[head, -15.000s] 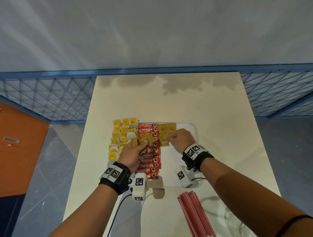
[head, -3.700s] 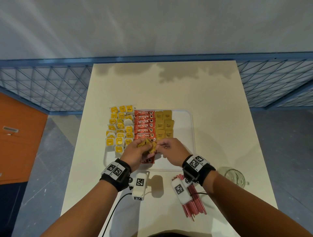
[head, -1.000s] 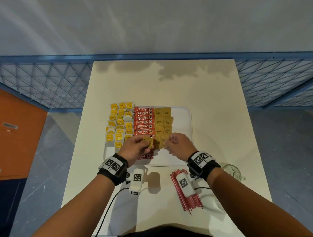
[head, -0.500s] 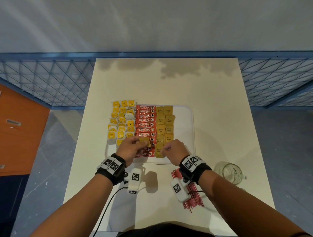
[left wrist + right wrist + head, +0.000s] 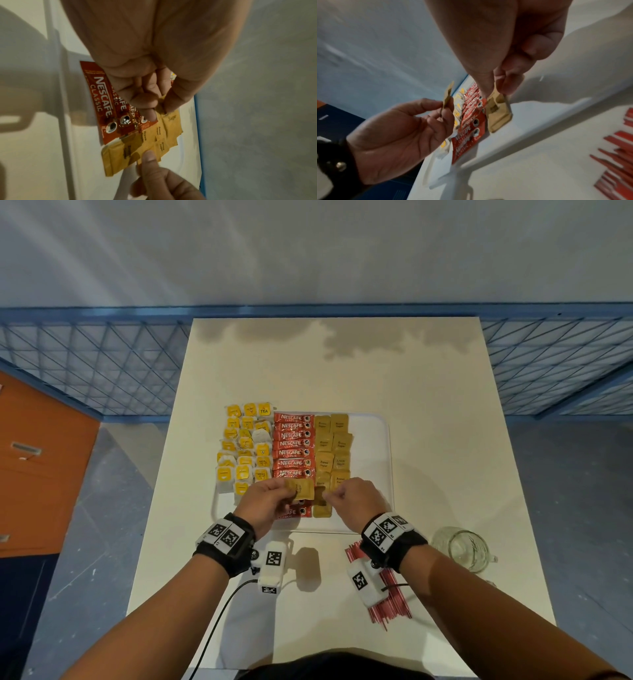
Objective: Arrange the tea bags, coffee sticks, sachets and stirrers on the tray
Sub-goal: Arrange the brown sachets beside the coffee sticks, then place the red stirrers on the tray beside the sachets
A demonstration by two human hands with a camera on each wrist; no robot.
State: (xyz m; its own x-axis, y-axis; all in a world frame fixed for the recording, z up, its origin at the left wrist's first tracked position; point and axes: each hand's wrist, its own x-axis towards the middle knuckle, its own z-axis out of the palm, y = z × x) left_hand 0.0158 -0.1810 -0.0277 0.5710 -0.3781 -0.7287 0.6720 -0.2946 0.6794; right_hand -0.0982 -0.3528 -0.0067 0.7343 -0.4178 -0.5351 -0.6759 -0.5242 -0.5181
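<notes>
A white tray (image 5: 373, 440) carries yellow tea bags (image 5: 245, 446) on its left, a column of red coffee sticks (image 5: 293, 445) and two columns of brown sugar sachets (image 5: 332, 446). My left hand (image 5: 289, 495) hovers over the tray's near end and pinches a brown sugar sachet (image 5: 302, 489) between thumb and fingers (image 5: 152, 102). Just to its right, my right hand (image 5: 330, 496) pinches the top edge of another sachet (image 5: 498, 109) at the near end of the sachet columns. Red stirrers (image 5: 390, 594) lie on the table beside my right wrist.
A glass mug (image 5: 460, 547) stands on the table to the right of the tray's near corner. The cream table (image 5: 335, 364) is ringed by blue mesh fencing (image 5: 102, 361). An orange cabinet (image 5: 37, 460) stands at the left.
My right hand has shifted left to the near end of the sachet columns, close beside my left hand. The left hand has stayed over the tray's near end with its sachet.
</notes>
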